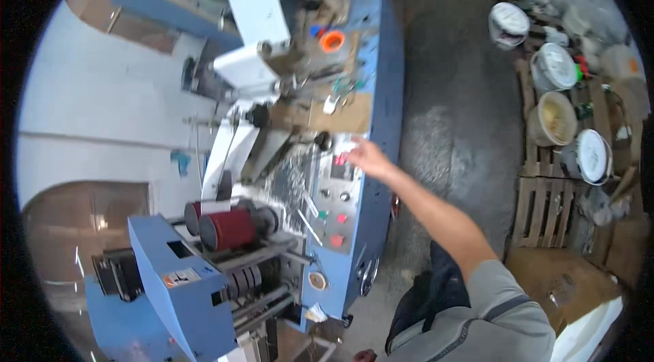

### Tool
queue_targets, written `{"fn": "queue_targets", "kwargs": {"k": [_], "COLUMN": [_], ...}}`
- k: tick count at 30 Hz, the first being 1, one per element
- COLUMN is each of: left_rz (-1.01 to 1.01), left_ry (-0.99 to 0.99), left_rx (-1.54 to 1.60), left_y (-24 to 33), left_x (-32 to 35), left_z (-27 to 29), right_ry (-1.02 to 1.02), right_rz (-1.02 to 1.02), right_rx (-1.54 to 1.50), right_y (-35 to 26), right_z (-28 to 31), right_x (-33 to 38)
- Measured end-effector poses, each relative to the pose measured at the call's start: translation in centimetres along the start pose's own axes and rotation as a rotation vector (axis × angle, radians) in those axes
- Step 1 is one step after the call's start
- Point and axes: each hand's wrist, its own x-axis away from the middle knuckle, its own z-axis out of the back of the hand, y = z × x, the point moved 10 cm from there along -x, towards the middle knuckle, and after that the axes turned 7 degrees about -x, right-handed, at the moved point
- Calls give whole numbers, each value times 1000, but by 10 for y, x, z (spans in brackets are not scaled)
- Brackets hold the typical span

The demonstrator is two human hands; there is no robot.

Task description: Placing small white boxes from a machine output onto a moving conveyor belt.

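Standing at the left, a blue machine (184,280) carries a dark red roller (231,228) near its grey control panel (337,191). Only one hand shows, the right hand (366,156): it reaches out to the panel's upper end, fingers spread and grasping nothing, fingertips at the buttons. White buckets (555,69) sit on wooden pallets (545,212) far right.
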Motion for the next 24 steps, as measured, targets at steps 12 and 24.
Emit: {"fn": "queue_targets", "kwargs": {"k": [12,24], "left_rz": [276,365], "left_ry": [-301,-223], "left_rx": [622,638], "left_y": [-136,-148], "left_x": [-66,-30], "left_z": [-144,-169], "right_ry": [-180,-37], "right_rz": [-130,860], "right_rx": [7,819], "right_y": [48,-27], "right_z": [-26,-57], "right_x": [-86,-50]}}
